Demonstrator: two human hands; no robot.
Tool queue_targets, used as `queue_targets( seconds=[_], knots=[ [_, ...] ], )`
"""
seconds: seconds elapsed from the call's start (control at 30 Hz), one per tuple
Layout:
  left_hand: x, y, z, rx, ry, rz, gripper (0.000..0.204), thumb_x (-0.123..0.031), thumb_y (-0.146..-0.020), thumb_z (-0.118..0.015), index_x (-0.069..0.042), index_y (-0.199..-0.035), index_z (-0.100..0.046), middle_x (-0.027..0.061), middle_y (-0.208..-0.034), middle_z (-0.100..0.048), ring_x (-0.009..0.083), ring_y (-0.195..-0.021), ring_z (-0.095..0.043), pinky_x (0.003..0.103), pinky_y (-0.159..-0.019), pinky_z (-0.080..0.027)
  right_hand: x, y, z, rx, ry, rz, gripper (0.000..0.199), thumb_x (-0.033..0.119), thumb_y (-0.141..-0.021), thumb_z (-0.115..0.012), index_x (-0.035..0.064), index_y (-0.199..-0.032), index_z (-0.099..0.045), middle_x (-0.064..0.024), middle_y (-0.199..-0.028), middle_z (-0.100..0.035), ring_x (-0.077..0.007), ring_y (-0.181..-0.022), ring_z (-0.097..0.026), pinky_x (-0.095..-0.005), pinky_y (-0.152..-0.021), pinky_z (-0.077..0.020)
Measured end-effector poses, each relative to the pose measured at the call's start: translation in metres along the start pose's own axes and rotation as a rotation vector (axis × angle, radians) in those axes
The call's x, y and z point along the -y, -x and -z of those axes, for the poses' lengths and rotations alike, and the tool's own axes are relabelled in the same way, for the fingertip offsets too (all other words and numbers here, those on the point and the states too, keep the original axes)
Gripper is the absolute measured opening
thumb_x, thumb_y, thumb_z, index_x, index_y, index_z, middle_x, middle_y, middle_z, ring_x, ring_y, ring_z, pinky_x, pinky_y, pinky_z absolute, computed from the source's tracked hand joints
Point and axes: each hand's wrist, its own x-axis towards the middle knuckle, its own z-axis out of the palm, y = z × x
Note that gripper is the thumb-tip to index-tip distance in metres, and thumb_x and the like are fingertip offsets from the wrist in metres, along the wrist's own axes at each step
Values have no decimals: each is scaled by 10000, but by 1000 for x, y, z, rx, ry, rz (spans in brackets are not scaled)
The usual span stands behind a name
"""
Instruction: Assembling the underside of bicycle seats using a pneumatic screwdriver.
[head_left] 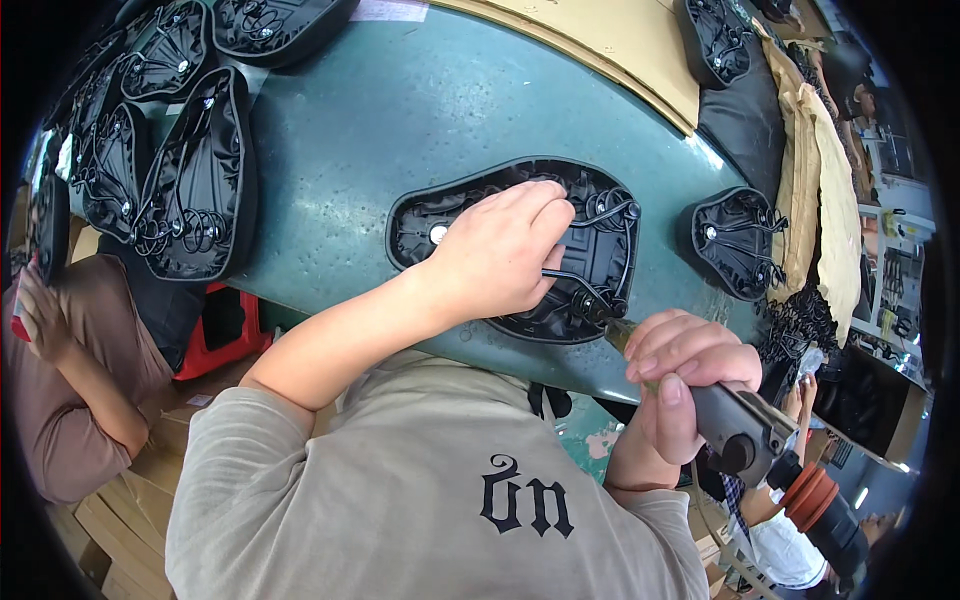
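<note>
In the head view, a black seat [592, 255] lies upside down on a green table [350, 130], just past the middle, toward 1 o'clock. Its narrow end points to 9 o'clock and its wide end to 3 o'clock. Inside it are bent black rods [575, 274], a curly spring [606, 208] near the wide end, and a shiny round bit [438, 234] near the narrow end.

The left hand [505, 243] is on top of the seat, with its fingers bent down over the rods. The hand hides what is under it, so I cannot tell if it is squeezed tight on a rod. The right hand [690, 375], toward 4 o'clock, is wrapped tight around a gray power tool [735, 425] with an orange ring [806, 497]. The tool's front end points to 10 o'clock, at the seat's bottom right corner. I cannot tell if its tip touches. The two hands are apart.

A smaller-looking black seat [715, 250] sits near 3 o'clock, and another seat [715, 45] is up by 2 o'clock. A big tan board [600, 40] lies at 1 o'clock. Lots more black seats [200, 200] crowd together from 9 to 11 o'clock. Below them, another person [80, 360] in a brown top is at 9 o'clock, beside a red stool [222, 345]. Cardboard boxes [135, 520] are at 8 o'clock.
</note>
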Motion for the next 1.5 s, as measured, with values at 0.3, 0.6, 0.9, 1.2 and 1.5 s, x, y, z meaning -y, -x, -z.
queue_targets(
  seconds=[0.3, 0.6, 0.9, 1.2, 1.5],
  knots=[
    [17, -9, 27, 192, 80, -199, 437, 55, -688, -669, -9, -1117, -626, 141, -1252, -647, 356, -1102, -655, 426, -901, -566, 61, 3, 25, -174, -102, 267, 382, 77, -873, -698, 57, -1181, -474, -116, -974, -555, -158, -567, -582, -322, -518, -526],
    [21, -20, 34, 335, 26, -153, 358, 88, -680, -622, -43, -1014, -617, 86, -1218, -683, 323, -1093, -670, 422, -840, -577, 19, -22, 40, -122, -219, 150, 409, 64, -894, -591, 7, -1276, -454, -184, -1043, -533, -190, -617, -587, -394, -590, -534],
    [27, -12, 32, 342, 32, -138, 399, 37, -691, -684, -47, -1077, -629, 96, -1156, -694, 333, -1041, -678, 414, -843, -570, -25, -26, 24, -80, -290, 26, 321, 43, -897, -612, 2, -1187, -481, -182, -982, -553, -210, -604, -584, -397, -588, -528],
    [32, -11, 43, 319, 85, -63, 470, 14, -701, -668, -52, -1165, -622, 117, -1065, -699, 337, -1028, -687, 440, -847, -567, -23, -39, 14, -114, -298, -54, 368, 35, -899, -604, -23, -1234, -462, -216, -1011, -578, -210, -593, -576, -392, -583, -512],
    [20, -13, 60, 271, 146, -19, 405, 68, -653, -650, -35, -1041, -600, 124, -1161, -663, 352, -1072, -644, 444, -874, -546, 18, -12, 66, -275, 40, 188, 448, 111, -906, -598, -42, -1301, -452, -189, -1000, -516, -153, -583, -513, -317, -577, -469]
  ],
)
